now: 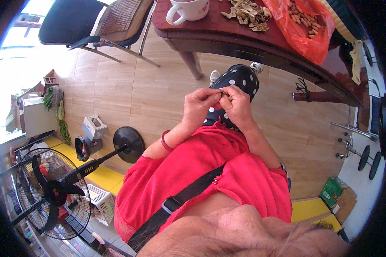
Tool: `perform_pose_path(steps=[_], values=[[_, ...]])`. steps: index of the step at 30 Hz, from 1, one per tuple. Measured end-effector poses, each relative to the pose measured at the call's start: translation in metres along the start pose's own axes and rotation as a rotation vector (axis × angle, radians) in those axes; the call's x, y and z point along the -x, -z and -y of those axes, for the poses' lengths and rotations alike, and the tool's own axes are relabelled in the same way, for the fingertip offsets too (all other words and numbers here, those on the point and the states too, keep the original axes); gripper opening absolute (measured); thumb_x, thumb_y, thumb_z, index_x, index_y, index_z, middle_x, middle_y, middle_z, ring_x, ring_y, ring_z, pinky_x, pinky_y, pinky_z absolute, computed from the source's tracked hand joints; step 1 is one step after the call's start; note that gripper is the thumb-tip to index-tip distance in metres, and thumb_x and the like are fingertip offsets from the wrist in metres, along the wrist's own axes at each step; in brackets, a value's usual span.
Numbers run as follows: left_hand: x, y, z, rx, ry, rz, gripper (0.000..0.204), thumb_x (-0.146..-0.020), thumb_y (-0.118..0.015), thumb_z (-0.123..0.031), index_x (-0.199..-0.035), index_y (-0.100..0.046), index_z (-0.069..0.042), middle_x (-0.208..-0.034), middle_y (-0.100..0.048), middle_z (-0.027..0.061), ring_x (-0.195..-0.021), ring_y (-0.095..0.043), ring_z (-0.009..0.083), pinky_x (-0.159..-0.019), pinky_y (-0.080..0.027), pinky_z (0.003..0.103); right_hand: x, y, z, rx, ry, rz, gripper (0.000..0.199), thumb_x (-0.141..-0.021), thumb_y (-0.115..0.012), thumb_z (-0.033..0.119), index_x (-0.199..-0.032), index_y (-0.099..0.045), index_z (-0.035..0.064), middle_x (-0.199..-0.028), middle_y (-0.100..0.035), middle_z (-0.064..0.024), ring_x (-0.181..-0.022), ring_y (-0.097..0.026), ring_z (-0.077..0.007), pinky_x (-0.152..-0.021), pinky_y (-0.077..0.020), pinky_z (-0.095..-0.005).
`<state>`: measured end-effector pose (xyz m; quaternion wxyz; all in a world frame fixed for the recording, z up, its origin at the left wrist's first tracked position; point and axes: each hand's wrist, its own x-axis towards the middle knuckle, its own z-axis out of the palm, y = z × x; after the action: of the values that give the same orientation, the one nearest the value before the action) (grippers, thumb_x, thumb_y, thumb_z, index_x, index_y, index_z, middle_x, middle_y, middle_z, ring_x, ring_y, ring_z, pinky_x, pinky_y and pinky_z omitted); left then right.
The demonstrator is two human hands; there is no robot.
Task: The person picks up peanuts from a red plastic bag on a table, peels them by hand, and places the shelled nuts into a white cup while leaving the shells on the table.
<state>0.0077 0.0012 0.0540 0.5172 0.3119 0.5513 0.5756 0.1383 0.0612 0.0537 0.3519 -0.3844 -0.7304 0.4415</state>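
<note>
The left hand (199,103) and right hand (236,105) pinch a peanut (221,94) between fingertips; a red plastic bag (318,48) holds unshelled peanuts (303,18); the white mug's (196,10) contents are unclear.

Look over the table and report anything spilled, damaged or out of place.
Mildly untidy only: peanut shells lie loose in a heap directly on the dark-red table, with no dish visible under them. The white mug stands upright, and the peanuts sit in the open red bag. Nothing else looks odd.
</note>
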Motion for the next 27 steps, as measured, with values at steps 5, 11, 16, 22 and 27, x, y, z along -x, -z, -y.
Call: perform_pose_path(steps=[5, 11, 16, 22, 27], values=[[-0.003, -0.001, -0.008, 0.304, 0.238, 0.004, 0.018, -0.088, -0.055, -0.009, -0.102, -0.059, 0.003, -0.085, -0.064, 0.0084, -0.069, -0.062, 0.014, -0.061, -0.052, 0.024, -0.003, 0.003, -0.003, -0.11, -0.099, 0.041, 0.016, -0.078, -0.058, 0.01, -0.087, -0.061, -0.003, -0.083, -0.061, -0.0175, -0.069, -0.062, -0.027, -0.061, -0.0494, -0.0325], [-0.009, 0.003, -0.001, 0.568, 0.38, 0.13, 0.022, -0.092, -0.049, -0.012, -0.108, -0.052, 0.002, -0.093, -0.061, 0.0086, -0.078, -0.062, 0.0158, -0.067, -0.052, 0.026, -0.004, 0.012, -0.001, -0.173, -0.156, 0.068, 0.015, -0.078, -0.059, 0.005, -0.089, -0.061, -0.0041, -0.083, -0.062, -0.0158, -0.067, -0.063, -0.0229, -0.059, -0.0503, -0.0278], [-0.012, 0.006, 0.011, 0.628, 0.386, 0.182, 0.025, -0.092, -0.047, -0.014, -0.111, -0.051, 0.002, -0.099, -0.06, 0.0077, -0.087, -0.06, 0.0164, -0.076, -0.049, 0.03, -0.003, 0.009, -0.008, 0.215, 0.202, 0.005, 0.012, -0.078, -0.06, 0.002, -0.09, -0.062, -0.0003, -0.077, -0.058, -0.0096, -0.067, -0.061, -0.02, -0.06, -0.0502, -0.0295], [-0.017, 0.003, 0.016, 0.776, 0.365, 0.118, 0.031, -0.092, -0.042, -0.01, -0.117, -0.047, 0.006, -0.103, -0.057, 0.0111, -0.092, -0.056, 0.0188, -0.086, -0.046, 0.034, -0.004, 0.007, -0.006, 0.392, 0.438, -0.017, 0.016, -0.075, -0.06, 0.003, -0.091, -0.061, 0.0025, -0.076, -0.055, -0.0089, -0.068, -0.059, -0.0255, -0.059, -0.0498, -0.0337], [-0.017, 0.002, 0.018, 0.848, 0.368, 0.158, 0.032, -0.091, -0.041, -0.01, -0.117, -0.048, 0.006, -0.104, -0.057, 0.0114, -0.092, -0.056, 0.0187, -0.085, -0.046, 0.034, -0.003, 0.007, -0.012, 0.189, 0.256, -0.046, 0.014, -0.076, -0.061, 0.003, -0.09, -0.062, 0.0005, -0.08, -0.057, -0.0109, -0.069, -0.061, -0.0249, -0.061, -0.0504, -0.0314]])
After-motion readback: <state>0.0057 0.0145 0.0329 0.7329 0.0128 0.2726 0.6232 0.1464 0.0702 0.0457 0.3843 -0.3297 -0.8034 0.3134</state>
